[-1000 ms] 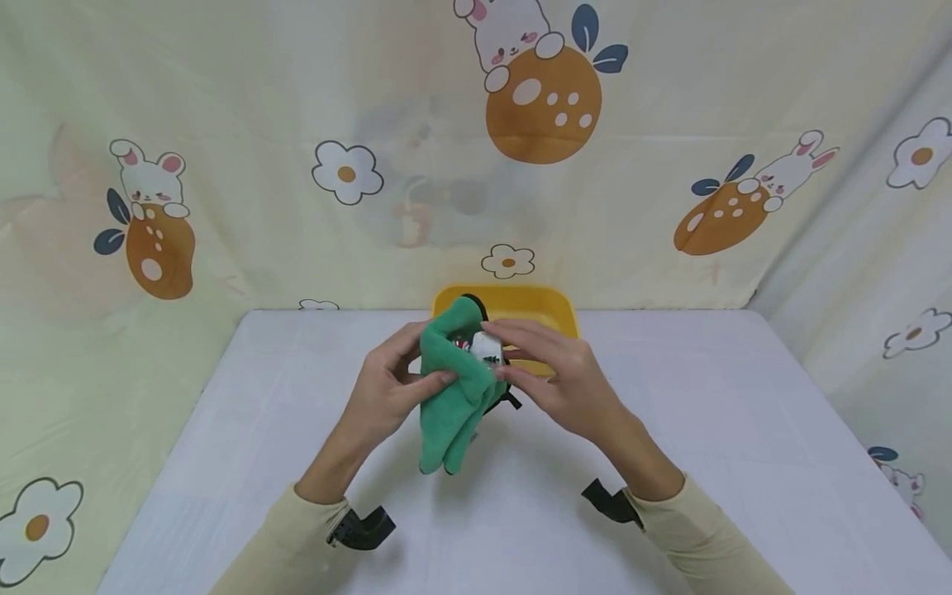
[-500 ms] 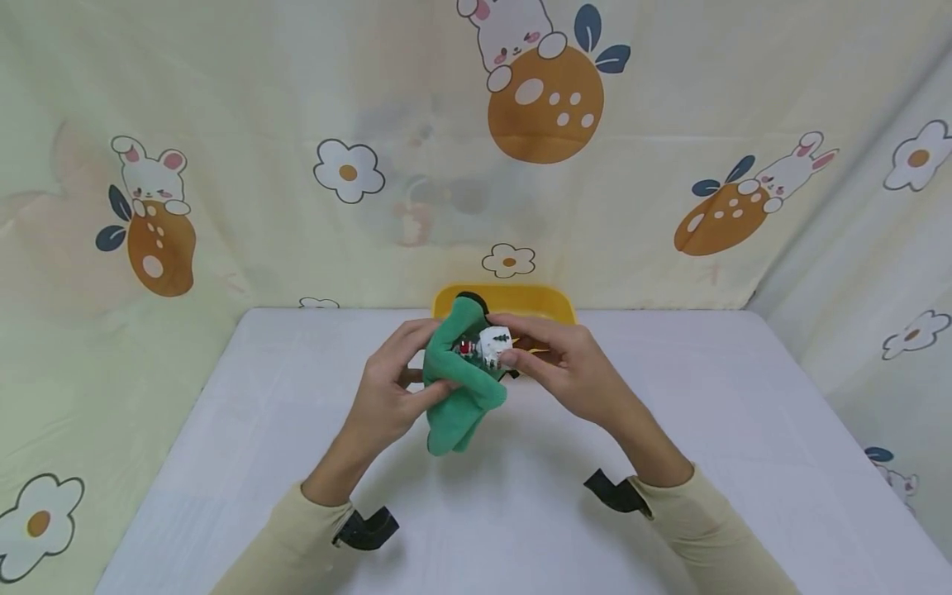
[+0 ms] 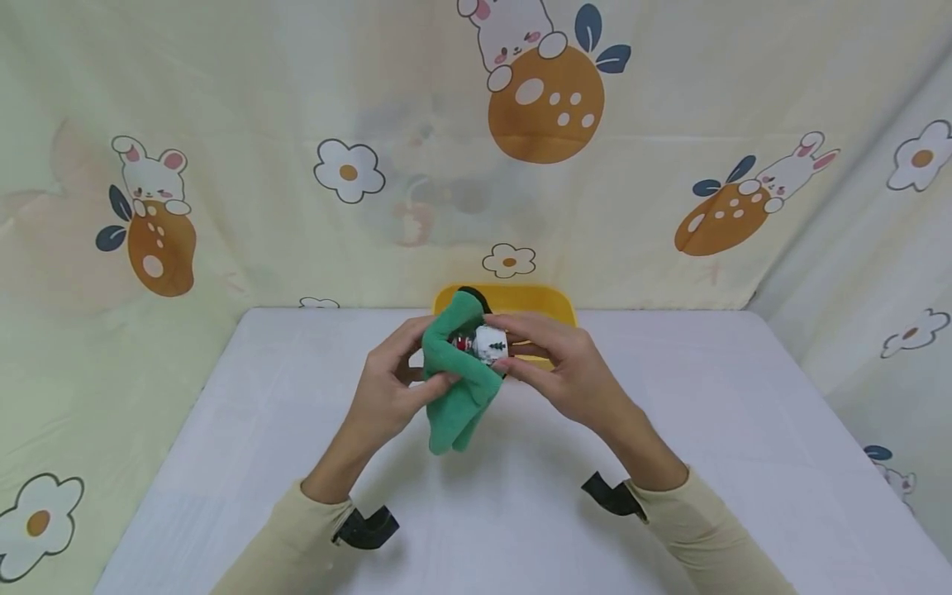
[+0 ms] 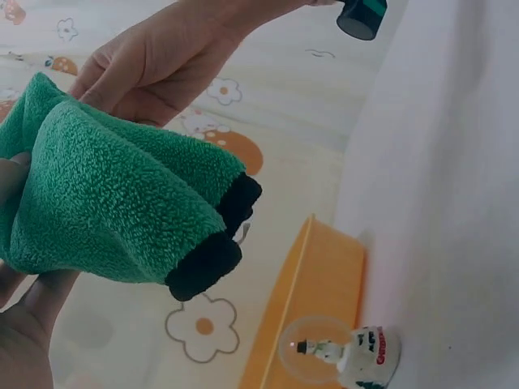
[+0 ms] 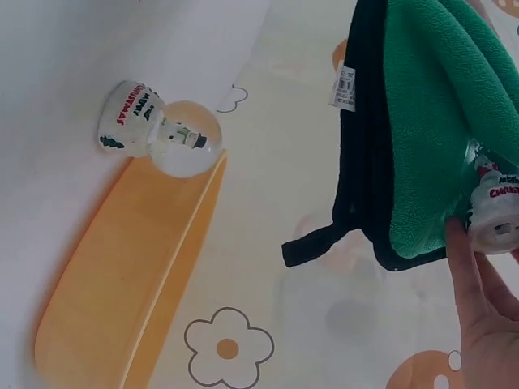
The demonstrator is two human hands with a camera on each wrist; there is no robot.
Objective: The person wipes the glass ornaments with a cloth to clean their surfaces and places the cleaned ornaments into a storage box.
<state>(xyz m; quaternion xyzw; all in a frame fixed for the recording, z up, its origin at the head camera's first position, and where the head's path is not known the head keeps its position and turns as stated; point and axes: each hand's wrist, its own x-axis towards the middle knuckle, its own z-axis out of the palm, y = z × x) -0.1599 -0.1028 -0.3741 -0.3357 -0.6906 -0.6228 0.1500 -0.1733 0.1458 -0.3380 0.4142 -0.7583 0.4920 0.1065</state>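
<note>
A green cloth [image 3: 454, 413] with black edging is folded around the dome of a snow globe [image 3: 492, 344]. My left hand [image 3: 379, 384] grips the cloth from the left, thumb in front. From the right, my right hand [image 3: 573, 372] pinches the globe's white base between thumb and fingers. A small red figure shows at the cloth's opening; the cloth hides most of the dome. In the right wrist view, the held globe's base [image 5: 496, 212] carries red and dark lettering, and a white tag [image 5: 345, 87] hangs on the cloth's edging.
Behind the hands, a yellow tray [image 3: 531, 299] stands against the patterned curtain [image 3: 260, 207]. A second snow globe [image 5: 130, 121], with a snowman inside, stands on the white table [image 3: 669, 413] beside the tray; the hands hide it from the head view.
The right hand has turned the globe's base, so a printed tree now faces the head camera. The cloth's lower end has risen slightly. The left hand stays nearly in place.
</note>
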